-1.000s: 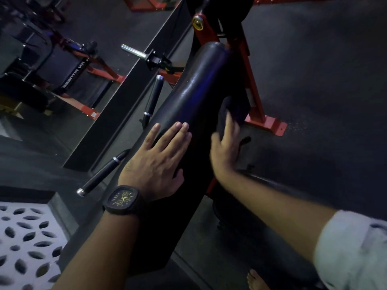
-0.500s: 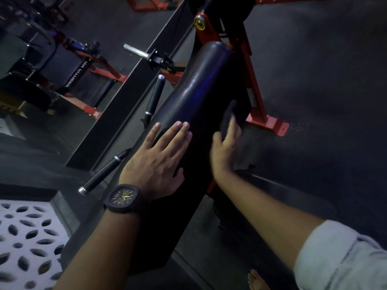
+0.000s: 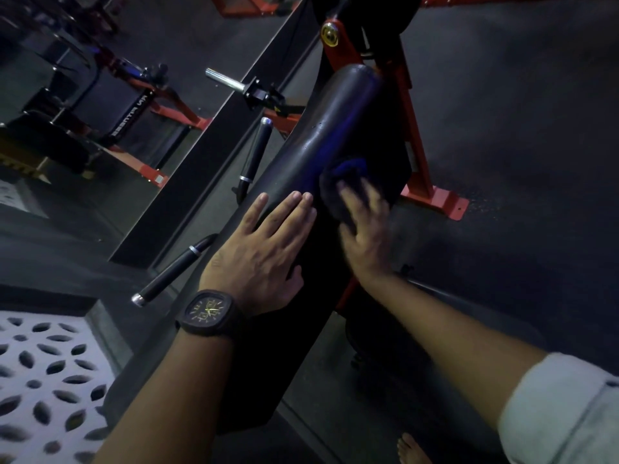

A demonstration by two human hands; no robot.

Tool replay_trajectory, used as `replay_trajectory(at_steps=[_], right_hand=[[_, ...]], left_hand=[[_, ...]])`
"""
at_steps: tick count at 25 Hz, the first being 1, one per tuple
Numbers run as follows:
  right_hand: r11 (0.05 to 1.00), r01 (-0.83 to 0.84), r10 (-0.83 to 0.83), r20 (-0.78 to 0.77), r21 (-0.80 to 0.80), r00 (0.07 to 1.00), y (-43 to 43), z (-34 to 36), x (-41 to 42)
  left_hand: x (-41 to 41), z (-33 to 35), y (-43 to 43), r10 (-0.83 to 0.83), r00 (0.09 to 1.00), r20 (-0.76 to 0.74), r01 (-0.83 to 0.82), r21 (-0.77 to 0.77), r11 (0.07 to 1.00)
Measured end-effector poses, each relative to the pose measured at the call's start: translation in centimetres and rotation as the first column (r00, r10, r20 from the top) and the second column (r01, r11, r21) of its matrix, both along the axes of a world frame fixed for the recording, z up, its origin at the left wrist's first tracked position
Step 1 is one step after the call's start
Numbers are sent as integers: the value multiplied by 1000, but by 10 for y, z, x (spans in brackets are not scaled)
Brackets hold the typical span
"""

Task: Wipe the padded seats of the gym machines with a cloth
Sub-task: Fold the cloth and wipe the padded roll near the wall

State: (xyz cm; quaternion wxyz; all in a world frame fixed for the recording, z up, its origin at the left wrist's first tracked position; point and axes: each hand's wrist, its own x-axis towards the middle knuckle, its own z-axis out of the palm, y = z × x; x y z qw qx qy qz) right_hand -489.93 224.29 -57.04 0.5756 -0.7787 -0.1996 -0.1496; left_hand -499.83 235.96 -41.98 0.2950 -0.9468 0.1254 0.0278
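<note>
Left hand (image 3: 259, 254): fingers spread flat, palm down on the long black padded vinyl seat (image 3: 321, 142), gripping nothing; black square wristwatch (image 3: 209, 313) at its wrist. Right hand (image 3: 365, 229): blurred, fingers extended, pressing a dark blue bunched cloth (image 3: 345, 175) onto the pad's right side, just beside the left fingertips. Pad mounted on a red steel machine frame (image 3: 425, 185). Black chrome-capped handles (image 3: 174, 272) left of pad. Dark rubber floor (image 3: 519, 128) beneath.
</note>
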Motion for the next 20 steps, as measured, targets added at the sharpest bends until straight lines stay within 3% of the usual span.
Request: replay_trajectory(at_steps=[2, 3, 5, 6, 9, 10, 13, 14, 17, 20], right_hand=[[984, 155, -132, -218, 90, 967, 6, 14, 7], [987, 148, -133, -196, 64, 972, 8, 18, -3], [998, -23, 28, 80, -58, 996, -3, 13, -6], [995, -64, 74, 138, -82, 988, -9, 10, 15], [986, 148, -131, -189, 74, 973, -2, 31, 47], [985, 165, -151, -184, 60, 971, 3, 36, 36], [992, -69, 96, 261, -110, 960, -9, 17, 28], [992, -59, 86, 244, -115, 966, -13, 15, 48], [990, 139, -133, -153, 33, 979, 0, 35, 47], [995, -34, 55, 217, -98, 975, -8, 26, 33]], left_hand=[[-1, 0, 0, -6, 1000, 3, 6, 1, 1000], [-1, 0, 0, -3, 1000, 5, 3, 3, 1000], [-1, 1, -1, 3, 1000, 7, -3, -1, 1000], [0, 1, 0, 1, 1000, 7, -1, -4, 1000], [-1, -1, 0, -9, 1000, 6, 10, -9, 1000], [-1, 0, 0, -3, 1000, 1, 3, -5, 1000], [0, 1, 0, -2, 1000, 4, 2, -1, 1000], [0, 0, 0, -4, 1000, 5, 4, -2, 1000], [-1, 0, -1, 1, 1000, -5, -1, 4, 1000], [0, 1, -1, 2, 1000, 1, -2, 9, 1000]])
